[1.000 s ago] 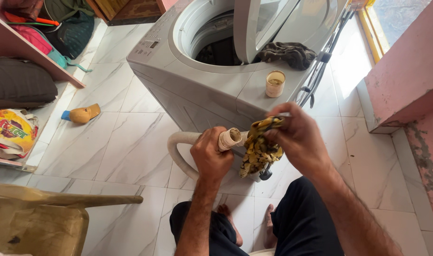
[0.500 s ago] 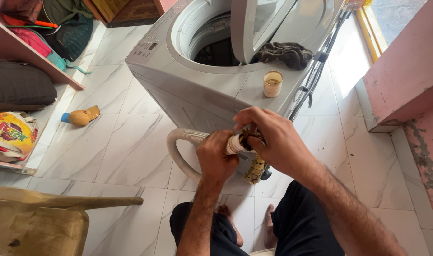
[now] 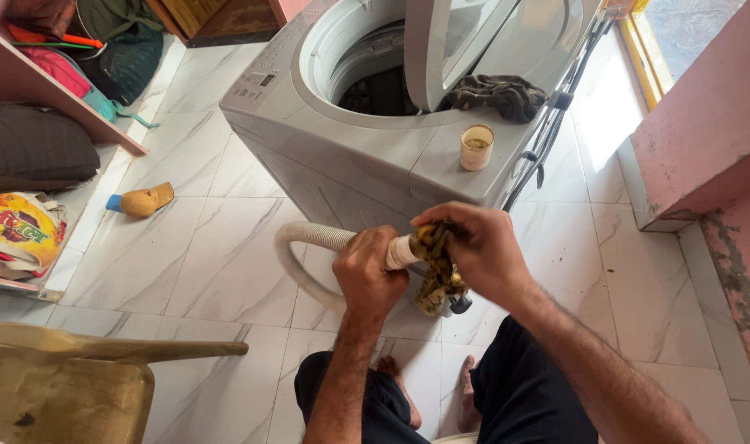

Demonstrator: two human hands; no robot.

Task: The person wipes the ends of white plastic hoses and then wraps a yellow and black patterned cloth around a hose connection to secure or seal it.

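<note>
Gripping the end of a pale corrugated drain hose (image 3: 309,238), the left hand (image 3: 366,275) is closed firmly around it, just in front of the washing machine (image 3: 350,164). The right hand (image 3: 473,247) is clenched on a dirty yellow-brown rag (image 3: 436,275), which it presses against the open mouth of the hose; part of the rag hangs down below the fingers. Both hands are touching at the hose end, above the person's knees in dark trousers. The hose curves to the left in a loop over the white marble floor (image 3: 210,255) and goes back toward the bottom of the machine.

On top of the grey top-loading machine, its lid (image 3: 440,41) stands open and upright. A small cream cup (image 3: 477,146) stands near the right front corner, and a dark cloth (image 3: 494,94) lies behind it. On the floor at the left lies a small orange bottle (image 3: 140,200) on its side. Further left, a shelf (image 3: 54,90) carries bags and a dark cushion (image 3: 30,152). A wooden chair (image 3: 71,386) is at the lower left.
</note>
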